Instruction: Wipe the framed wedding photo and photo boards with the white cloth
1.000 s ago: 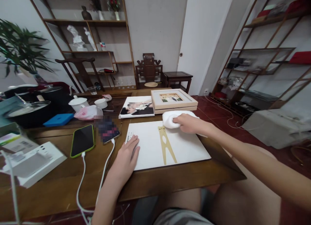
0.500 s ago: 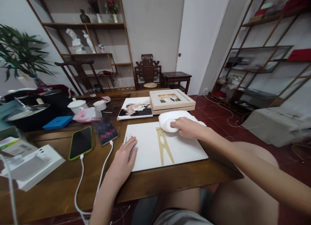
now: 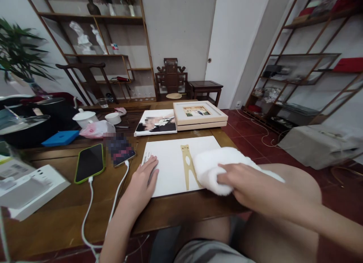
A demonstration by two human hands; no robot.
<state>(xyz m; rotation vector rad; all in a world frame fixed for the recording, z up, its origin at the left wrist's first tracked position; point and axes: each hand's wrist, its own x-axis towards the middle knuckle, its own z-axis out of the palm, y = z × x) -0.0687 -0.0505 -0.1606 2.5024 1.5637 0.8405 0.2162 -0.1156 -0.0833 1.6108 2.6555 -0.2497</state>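
Observation:
A flat white panel (image 3: pixel 166 162) lies on the wooden table near its front edge. Attached to its face or resting on it is a tan A-shaped piece (image 3: pixel 186 168) with a rounded opening, perhaps a frame stand. My left hand (image 3: pixel 144 179) lies flat on the panel's left edge, fingers stretched out. Bunched in my right hand (image 3: pixel 238 179) is a fluffy white cloth (image 3: pixel 218 164), pressed over the panel's right front part. The cloth covers the panel's right front corner and touches the right leg of the tan piece.
Behind the panel lie a photo print (image 3: pixel 155 122) and stacked picture frames (image 3: pixel 200 115). To the left are a green-cased phone (image 3: pixel 90 163), another phone (image 3: pixel 121 153) with a charging cable, a white box (image 3: pixel 34 191), a blue box (image 3: pixel 61 138) and a pink-white bag (image 3: pixel 98 129).
My right hand has brought the cloth from the panel's far right part toward its near right corner. My left hand stays on the left edge. The view has shifted slightly.

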